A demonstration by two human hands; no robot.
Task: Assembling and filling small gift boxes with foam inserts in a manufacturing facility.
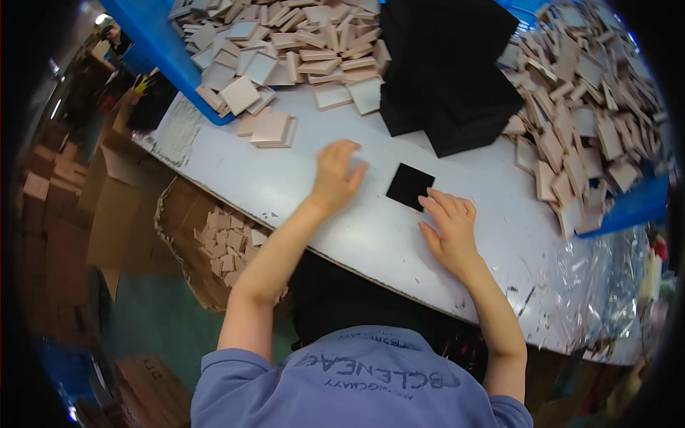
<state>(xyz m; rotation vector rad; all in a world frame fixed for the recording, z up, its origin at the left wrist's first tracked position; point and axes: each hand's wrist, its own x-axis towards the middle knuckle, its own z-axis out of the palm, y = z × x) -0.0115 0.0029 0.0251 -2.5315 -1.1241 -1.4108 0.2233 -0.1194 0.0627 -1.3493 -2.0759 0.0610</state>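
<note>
A thin black square piece (pixel 409 187) lies on the white tabletop between my hands. My right hand (pixel 452 227) is at its right corner, fingertips at the edge, with the thumb held apart from the fingers. My left hand (pixel 335 175) hovers to the left of the square, its thumb and fingers apart and nothing seen between them. Beyond the left hand, a few pale pink square blocks (pixel 271 130) are stacked on the table. Tall stacks of black squares (pixel 464 100) stand behind the black piece.
Blue bins hold heaps of pale blocks at the back left (pixel 285 43) and right (pixel 578 121). Clear plastic bags (pixel 599 285) lie at the table's right end. Below the table's left edge sits an open cardboard box (pixel 178 221) with more blocks inside.
</note>
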